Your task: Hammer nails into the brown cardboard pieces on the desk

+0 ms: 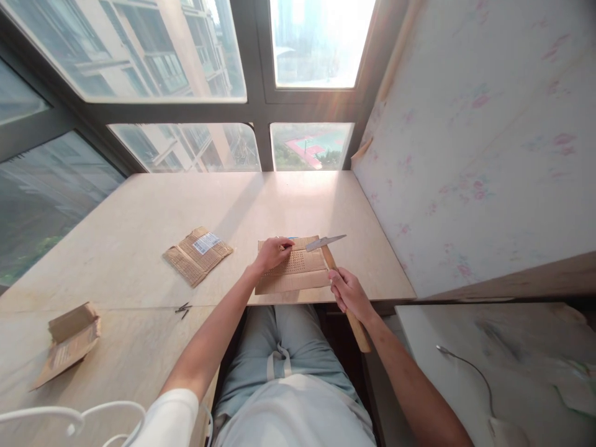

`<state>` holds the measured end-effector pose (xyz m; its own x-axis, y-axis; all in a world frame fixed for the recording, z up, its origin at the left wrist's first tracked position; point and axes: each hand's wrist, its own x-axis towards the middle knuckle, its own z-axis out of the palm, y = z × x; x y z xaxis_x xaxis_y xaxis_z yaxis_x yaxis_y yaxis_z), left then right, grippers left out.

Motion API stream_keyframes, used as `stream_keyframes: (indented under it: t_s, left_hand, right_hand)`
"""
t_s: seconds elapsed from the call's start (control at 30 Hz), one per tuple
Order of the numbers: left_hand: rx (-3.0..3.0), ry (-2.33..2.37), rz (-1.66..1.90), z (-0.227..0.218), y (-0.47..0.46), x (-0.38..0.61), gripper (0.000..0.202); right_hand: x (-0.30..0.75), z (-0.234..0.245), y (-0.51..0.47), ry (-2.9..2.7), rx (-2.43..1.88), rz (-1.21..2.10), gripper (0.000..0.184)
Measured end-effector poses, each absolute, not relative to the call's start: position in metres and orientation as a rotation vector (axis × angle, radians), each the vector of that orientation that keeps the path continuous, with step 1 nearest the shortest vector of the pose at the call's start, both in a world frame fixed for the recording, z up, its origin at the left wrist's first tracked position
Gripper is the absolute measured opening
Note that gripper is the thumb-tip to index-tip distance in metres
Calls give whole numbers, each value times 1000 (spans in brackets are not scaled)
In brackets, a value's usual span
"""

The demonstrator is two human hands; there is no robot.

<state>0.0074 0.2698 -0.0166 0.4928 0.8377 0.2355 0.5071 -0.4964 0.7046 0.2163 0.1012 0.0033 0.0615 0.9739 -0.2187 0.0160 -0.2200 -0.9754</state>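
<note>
A piece of brown cardboard (289, 283) lies at the table's front edge, with rows of small dots or holes in its middle. My left hand (274, 253) rests on its left part, fingertips pinched together. Whatever is between those fingertips is too small to make out. My right hand (348, 290) is closed around the wooden handle of a hammer (328, 252). The hammer's long, tapering metal head is over the cardboard's upper right corner, its thin end pointing right. A bit of something blue shows behind the cardboard's far edge.
To the left lies a folded cardboard piece (198, 254) with a label. Several small dark nails (184, 309) are near the table seam. An open cardboard flap (69, 341) and a white curved wire object (74, 417) are at lower left. A cable (470, 366) lies at right.
</note>
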Motion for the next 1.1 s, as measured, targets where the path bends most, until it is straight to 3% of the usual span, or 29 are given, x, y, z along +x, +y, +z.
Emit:
stream_keyframes:
  t_s: [1.1]
  left_hand:
    - [2131,1127,784,-17,265,9,14]
  right_hand:
    - [205,7,107,-1186,-1460,1257,37]
